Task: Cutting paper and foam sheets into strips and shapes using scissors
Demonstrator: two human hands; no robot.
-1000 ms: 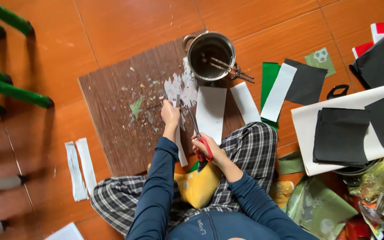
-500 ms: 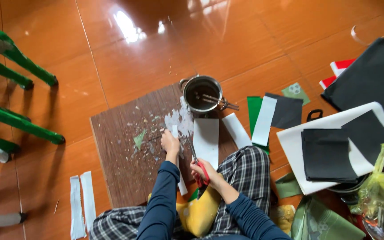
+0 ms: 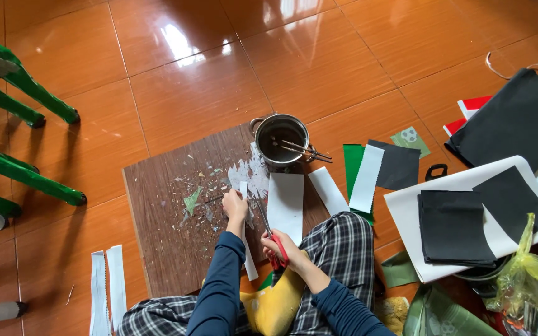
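I sit on the floor with a brown wooden board (image 3: 163, 249) in front of my legs. My left hand (image 3: 235, 206) presses a narrow white paper strip (image 3: 246, 249) onto the board. My right hand (image 3: 279, 244) holds red-handled scissors (image 3: 271, 239), whose blades point up along the strip toward the left hand. A wider white paper sheet (image 3: 285, 205) lies just right of the scissors. Paper scraps and a green snippet (image 3: 191, 201) litter the board.
A metal pot (image 3: 281, 138) with sticks in it stands at the board's far edge. White, green and black sheets (image 3: 381, 168) lie to the right, a large white sheet with black squares (image 3: 456, 227) beyond. Green chair legs (image 3: 26, 174) at left; white strips (image 3: 107, 292) lower left.
The view has tilted up, so more floor shows. My hands stay at the strip; the scissors have shifted only slightly along it.
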